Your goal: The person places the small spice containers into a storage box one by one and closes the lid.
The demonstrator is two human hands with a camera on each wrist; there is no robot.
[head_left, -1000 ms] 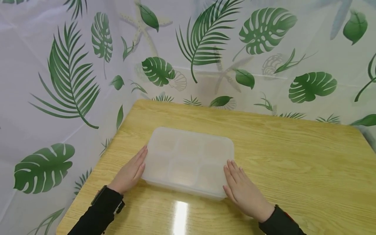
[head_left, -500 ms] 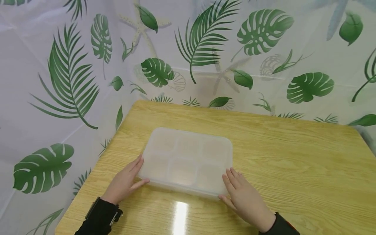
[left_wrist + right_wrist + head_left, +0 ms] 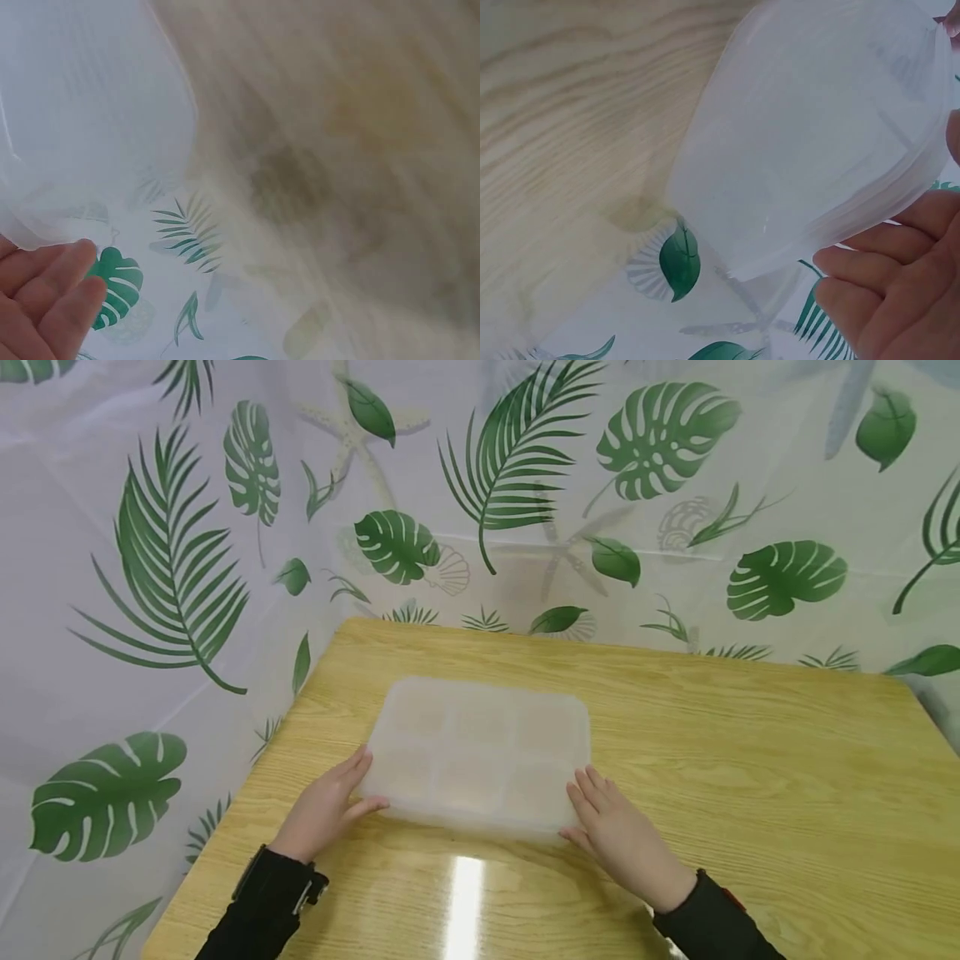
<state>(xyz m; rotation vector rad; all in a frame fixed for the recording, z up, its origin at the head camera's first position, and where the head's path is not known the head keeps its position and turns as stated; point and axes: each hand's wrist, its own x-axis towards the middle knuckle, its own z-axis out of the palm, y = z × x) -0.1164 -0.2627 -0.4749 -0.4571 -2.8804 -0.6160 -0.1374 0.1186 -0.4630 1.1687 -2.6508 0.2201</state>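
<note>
A frosted white plastic storage box [image 3: 480, 756], its lid marked with several rounded squares, is held between both hands over the table. My left hand [image 3: 322, 810] grips its left end, with the thumb at the front corner and the fingers along the side. At the opposite end, my right hand [image 3: 618, 839] holds the right side near the front corner. In the right wrist view, bent fingers [image 3: 885, 262] lie against the rim of the box [image 3: 802, 142]. The left wrist view shows fingers [image 3: 56, 285] at the box's edge [image 3: 97, 112]. What is inside cannot be made out.
The wood-grain table [image 3: 750, 777] extends to the right of the box. A white cloth [image 3: 525, 527] printed with green leaves hangs behind the table and along its left side. A bright light reflection [image 3: 463, 902] lies on the tabletop in front.
Both hands first had straight fingers against the box's sides, then their thumbs moved to its front corners. The box now appears lifted a little and its front edge is higher in view.
</note>
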